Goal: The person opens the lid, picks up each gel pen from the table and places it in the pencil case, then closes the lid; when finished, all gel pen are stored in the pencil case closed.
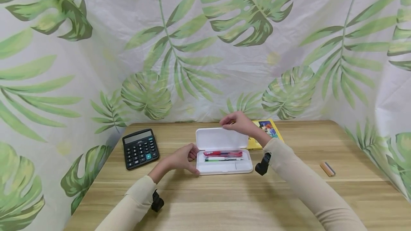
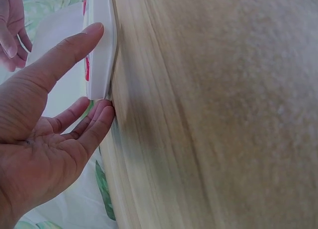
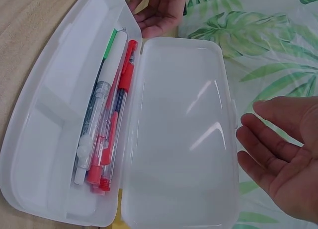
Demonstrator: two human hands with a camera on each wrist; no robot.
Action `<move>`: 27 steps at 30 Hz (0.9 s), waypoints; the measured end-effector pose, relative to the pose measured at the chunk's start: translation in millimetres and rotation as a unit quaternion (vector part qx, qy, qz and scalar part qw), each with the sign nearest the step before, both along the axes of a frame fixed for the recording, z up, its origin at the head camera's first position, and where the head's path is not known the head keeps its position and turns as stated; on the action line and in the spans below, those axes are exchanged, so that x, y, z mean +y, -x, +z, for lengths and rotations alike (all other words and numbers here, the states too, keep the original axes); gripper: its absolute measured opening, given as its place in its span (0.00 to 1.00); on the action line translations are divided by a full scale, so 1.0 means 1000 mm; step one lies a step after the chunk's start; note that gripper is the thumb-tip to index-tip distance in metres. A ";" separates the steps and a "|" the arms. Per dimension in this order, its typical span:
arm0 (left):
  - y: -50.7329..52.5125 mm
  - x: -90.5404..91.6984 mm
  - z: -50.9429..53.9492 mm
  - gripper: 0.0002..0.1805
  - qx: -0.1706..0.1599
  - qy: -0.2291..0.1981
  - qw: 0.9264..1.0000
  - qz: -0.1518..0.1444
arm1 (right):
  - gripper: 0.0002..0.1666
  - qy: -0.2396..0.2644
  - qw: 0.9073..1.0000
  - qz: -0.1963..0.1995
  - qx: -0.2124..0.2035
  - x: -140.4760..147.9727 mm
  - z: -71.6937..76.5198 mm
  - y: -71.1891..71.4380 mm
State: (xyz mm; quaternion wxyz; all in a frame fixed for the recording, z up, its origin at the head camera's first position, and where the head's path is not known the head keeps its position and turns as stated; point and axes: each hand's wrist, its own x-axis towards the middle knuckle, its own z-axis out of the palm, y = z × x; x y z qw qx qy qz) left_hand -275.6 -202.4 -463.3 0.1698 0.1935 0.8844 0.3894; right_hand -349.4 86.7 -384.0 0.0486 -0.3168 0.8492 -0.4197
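A white pencil case (image 1: 216,167) lies open on the table, its lid (image 1: 213,139) tipped back. Inside are red pens (image 1: 221,153) and a white pen with green beside it (image 3: 102,90); a small compartment takes up one end. My left hand (image 1: 181,159) holds the case's left end, with the thumb along the front side and fingertips at the end corner. My right hand (image 1: 239,124) is at the lid's upper edge; in the right wrist view its loosely bent fingers (image 3: 268,144) are just off that edge and hold nothing.
A black calculator (image 1: 140,149) lies to the left. Partly behind my right forearm is a yellow book (image 1: 273,131) with a picture cover. A small striped object (image 1: 327,169) lies at the right. Leaf-print cloth (image 1: 192,63) hangs behind the wooden table (image 1: 205,202).
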 end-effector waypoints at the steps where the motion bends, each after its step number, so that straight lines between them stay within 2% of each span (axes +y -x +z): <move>1: 0.000 0.000 0.000 0.40 -0.001 -0.001 1.000 0.000 | 0.11 -0.002 1.000 0.001 -0.004 0.000 0.000 0.000; 9: -0.001 0.002 0.000 0.40 -0.005 0.004 1.000 0.001 | 0.11 -0.025 0.999 -0.006 -0.037 0.001 -0.006 0.002; 15: -0.002 0.003 0.000 0.40 -0.003 0.002 1.000 0.002 | 0.11 -0.024 0.999 -0.002 -0.038 0.001 -0.006 0.002; 27: 0.000 0.000 -0.002 0.41 -0.015 -0.002 1.000 0.017 | 0.10 -0.052 0.996 0.047 -0.058 0.002 0.001 -0.013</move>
